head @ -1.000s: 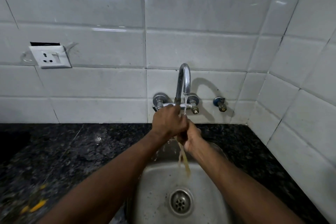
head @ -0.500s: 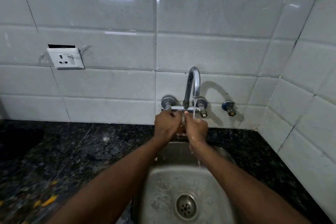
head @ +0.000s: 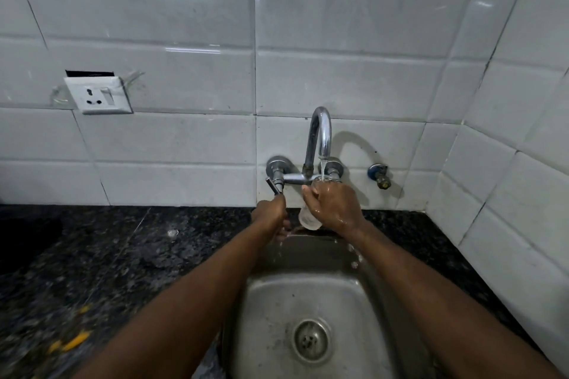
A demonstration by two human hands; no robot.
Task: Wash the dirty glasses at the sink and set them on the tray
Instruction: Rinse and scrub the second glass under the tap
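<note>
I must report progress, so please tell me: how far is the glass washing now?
Done: nothing shows as finished; no tray or washed glass is in view. In hand: the right hand holds a glass under the running faucet, while the left hand is at the tap lever. Left: finish this rinse, then set it on the tray.

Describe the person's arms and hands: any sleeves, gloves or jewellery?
No sleeves, gloves, watch or bracelet: the left forearm and right forearm are bare to the frame edge. The right hand glistens with water; the left hand shows no ring.
</note>
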